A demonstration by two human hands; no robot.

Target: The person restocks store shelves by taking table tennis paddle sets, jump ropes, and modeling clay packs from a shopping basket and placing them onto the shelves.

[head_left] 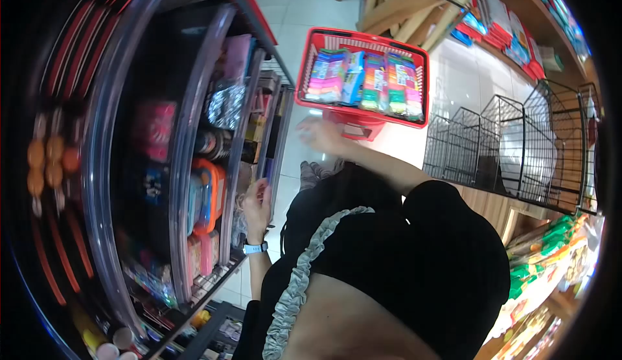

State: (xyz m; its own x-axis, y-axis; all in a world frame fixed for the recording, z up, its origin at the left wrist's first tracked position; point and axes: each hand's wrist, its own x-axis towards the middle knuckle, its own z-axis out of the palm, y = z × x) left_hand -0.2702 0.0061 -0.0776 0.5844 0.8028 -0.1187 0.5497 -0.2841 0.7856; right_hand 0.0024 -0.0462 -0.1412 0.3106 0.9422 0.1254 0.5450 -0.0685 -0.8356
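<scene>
My left hand [256, 206], with a light-blue watch [255, 248] on its wrist, is raised beside the shelf rack. Its fingers are apart and hold nothing I can see. Close to it on the shelf are clear-wrapped goods [240, 221]. My right hand [321, 135] hangs just in front of a red shopping basket [363, 34], somewhat blurred, its fingers loosely extended with nothing visible in them. Inside the basket lie several rainbow-coloured packs [374, 81] in clear wrap and a blue-and-white pack [353, 78]. The basket sits on top of another red container [355, 127].
A shelf rack [236, 133] with clear front strips runs along the left, holding an orange-rimmed container [208, 195]. Black wire baskets [505, 146] stand at right. Wooden legs [414, 4] rise behind the red basket. Colourful packaged goods [544, 263] fill the lower right.
</scene>
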